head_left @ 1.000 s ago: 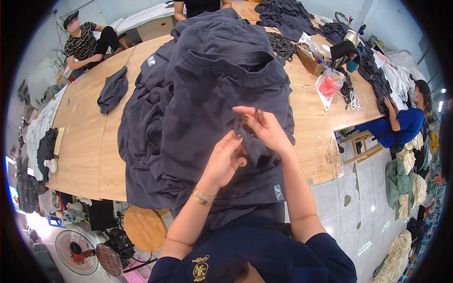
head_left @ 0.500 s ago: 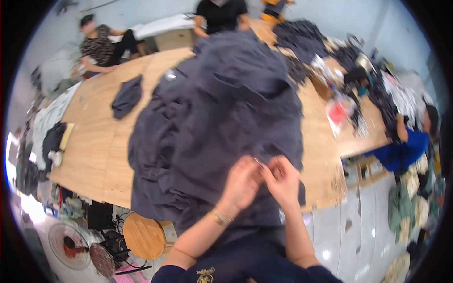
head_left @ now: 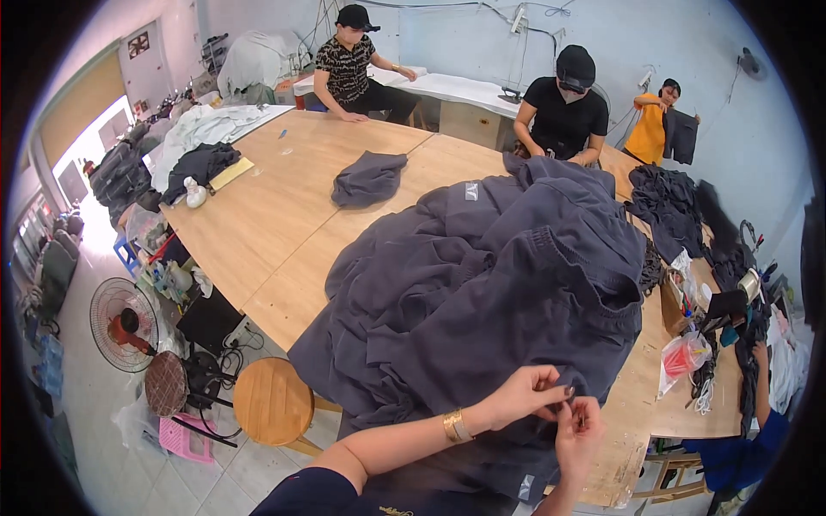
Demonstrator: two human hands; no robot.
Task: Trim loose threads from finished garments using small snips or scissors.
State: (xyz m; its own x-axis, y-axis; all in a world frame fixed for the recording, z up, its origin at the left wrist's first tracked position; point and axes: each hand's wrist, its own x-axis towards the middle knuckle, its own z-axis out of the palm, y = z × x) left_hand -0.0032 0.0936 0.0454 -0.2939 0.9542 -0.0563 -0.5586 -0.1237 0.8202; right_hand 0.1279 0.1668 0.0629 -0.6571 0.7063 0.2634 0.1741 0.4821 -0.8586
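**Left hand and right hand pinched in close over a dark garment**

From my end of the feed, both hands meet at the fingertips over the near right part of the cloth. Fingers on each are bent inward with the thumbs close to them; whether they grip a fold, something thinner or nothing at all is too small for me to tell. The dark garment lies on top of a loose heap of the same cloth, on the wooden table, with its gathered waistband spread open toward the right.

I judge this piece to be largely made up: the waistband is already gathered where I can see it. The fine handwork under the fingertips I'd call unfinished, since both hands are occupied there.

As for the rest, the heap is folds over folds, so I can't count pieces done or left. A pale patch on its far side is already in place, and a second patch shows low down near the right hand, though I can't be sure which piece carries it. One dark bundle lies apart from the heap, farther back; whether it is finished doesn't show. Across the table, a person in a black shirt has hands near the heap's far end.
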